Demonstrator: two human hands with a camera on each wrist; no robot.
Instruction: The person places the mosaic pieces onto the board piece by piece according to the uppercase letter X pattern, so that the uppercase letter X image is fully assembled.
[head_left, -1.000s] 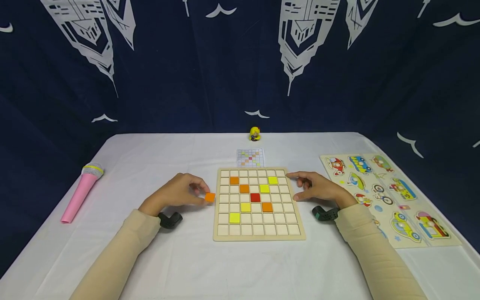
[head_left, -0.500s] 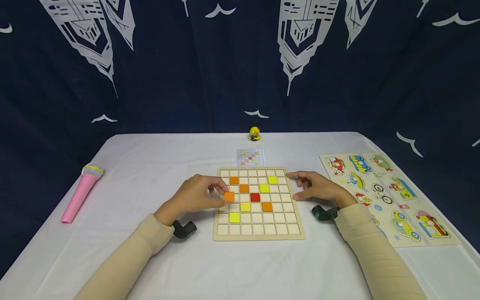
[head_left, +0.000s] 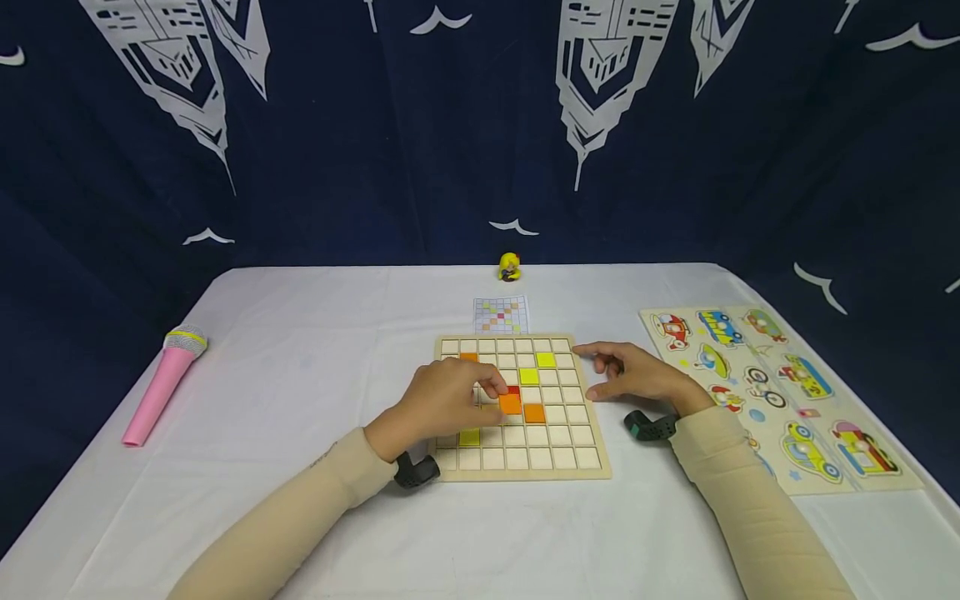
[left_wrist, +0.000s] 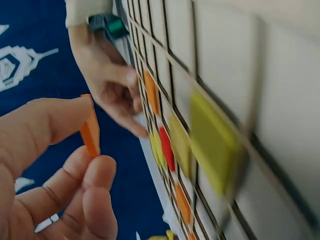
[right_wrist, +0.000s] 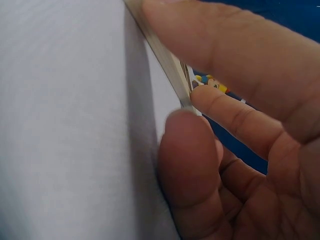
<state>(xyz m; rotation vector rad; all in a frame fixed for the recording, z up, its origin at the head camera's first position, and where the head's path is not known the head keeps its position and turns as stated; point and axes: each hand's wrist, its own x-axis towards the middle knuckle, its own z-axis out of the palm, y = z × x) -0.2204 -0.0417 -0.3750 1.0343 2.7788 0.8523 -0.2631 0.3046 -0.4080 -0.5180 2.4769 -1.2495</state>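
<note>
Over the middle of the wooden grid board point(head_left: 517, 476), my left hand point(head_left: 446, 400) pinches an orange square tile point(left_wrist: 91, 131) between thumb and fingertips. In the left wrist view the tile stands clear of the board's surface. Seated in the grid are a red tile point(left_wrist: 166, 149), an orange tile point(head_left: 534, 413) and several yellow ones, among them a yellow tile point(head_left: 546, 360). Part of the grid's left side is hidden behind my left hand. My right hand point(head_left: 633, 372) rests at the board's right edge, thumb and index finger touching it.
Behind the board lies a small card point(head_left: 501, 316) with a coloured grid pattern, and beyond it a yellow-haired figurine point(head_left: 509, 267). A pink microphone point(head_left: 163, 387) lies at left. To the right is a picture puzzle board point(head_left: 780, 400), partly under the right forearm.
My left hand has moved right from beside the board to above its middle, carrying the orange tile. My right hand stays at the board's edge.
</note>
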